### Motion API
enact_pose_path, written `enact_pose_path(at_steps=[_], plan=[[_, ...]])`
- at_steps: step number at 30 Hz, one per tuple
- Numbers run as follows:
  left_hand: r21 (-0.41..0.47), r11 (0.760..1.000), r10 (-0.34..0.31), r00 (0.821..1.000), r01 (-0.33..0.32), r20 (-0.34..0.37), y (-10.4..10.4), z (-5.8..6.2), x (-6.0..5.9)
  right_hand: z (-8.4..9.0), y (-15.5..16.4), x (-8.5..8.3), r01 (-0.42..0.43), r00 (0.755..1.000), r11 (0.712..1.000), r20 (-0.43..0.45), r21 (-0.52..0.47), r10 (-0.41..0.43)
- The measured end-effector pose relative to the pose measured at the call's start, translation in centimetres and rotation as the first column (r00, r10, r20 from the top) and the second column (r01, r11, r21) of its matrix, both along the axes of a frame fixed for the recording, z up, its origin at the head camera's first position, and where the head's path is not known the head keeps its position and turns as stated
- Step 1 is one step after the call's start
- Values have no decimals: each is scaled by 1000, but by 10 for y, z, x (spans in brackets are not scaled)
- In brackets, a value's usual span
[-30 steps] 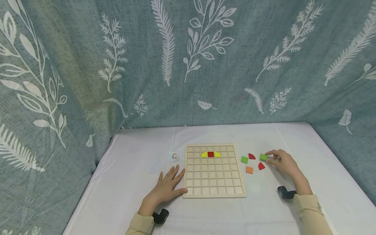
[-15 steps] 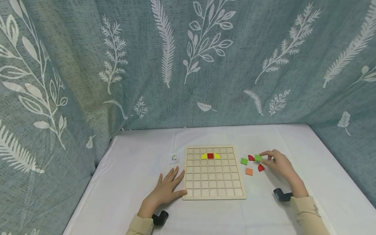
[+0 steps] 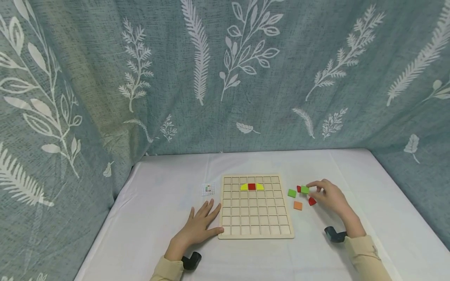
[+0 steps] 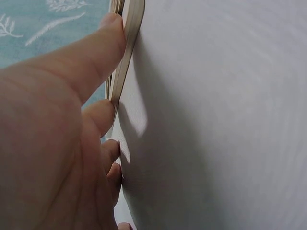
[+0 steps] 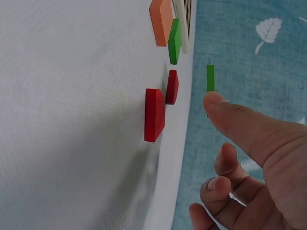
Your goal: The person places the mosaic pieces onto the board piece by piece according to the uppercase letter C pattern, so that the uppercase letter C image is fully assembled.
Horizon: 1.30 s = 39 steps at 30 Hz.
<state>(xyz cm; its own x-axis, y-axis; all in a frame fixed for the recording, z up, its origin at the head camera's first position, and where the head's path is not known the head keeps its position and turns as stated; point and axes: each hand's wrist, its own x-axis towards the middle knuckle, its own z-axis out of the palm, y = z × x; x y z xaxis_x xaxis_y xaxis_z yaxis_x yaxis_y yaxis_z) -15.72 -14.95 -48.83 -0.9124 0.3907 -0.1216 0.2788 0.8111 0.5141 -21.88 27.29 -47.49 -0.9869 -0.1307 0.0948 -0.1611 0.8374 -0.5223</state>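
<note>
My right hand (image 3: 329, 197) pinches a green square tile (image 3: 304, 190) between thumb and finger, held above the table in the right wrist view (image 5: 210, 78). In the head view the tile partly covers a red quarter-round tile (image 3: 299, 189). A second red quarter-round tile (image 3: 312, 201) lies close by the right thumb. My left hand (image 3: 197, 229) lies with spread, straight fingers at the left edge of a wooden grid board (image 3: 254, 236). Its thumb touches the board's rim, as the left wrist view shows. On the board sit a red square tile (image 3: 251, 187) and two yellow quarter-round tiles (image 3: 260, 187).
Right of the board lie another green square tile (image 3: 292, 193) and an orange square tile (image 3: 298, 205). A small printed grid card (image 3: 208, 189) rests left of the board. White cloth covers the table (image 3: 267, 261), and a leaf-patterned curtain (image 3: 225, 128) hangs behind it.
The right hand has lifted the green square tile off the table and carried it left, over the upper red tile. The left hand keeps its place at the board.
</note>
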Motion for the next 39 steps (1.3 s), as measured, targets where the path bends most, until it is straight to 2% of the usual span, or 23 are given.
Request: enact_pose_path(at_steps=[13, 24, 39], plan=[[-7, 1000, 4, 1000, -4, 4, -1, -4, -2, 0, -5, 1, -2, 999, 1000, -34, 10, 3], [-15, 1000, 1, 1000, -1, -1, -1, -4, -2, 0, -18, 1, -63, 996, 998, -60, -18, 61], [-17, 1000, -5, 1000, 5, -7, -1, -3, -2, 0, -52, -3, -140, 989, 987, -63, -77, 135]])
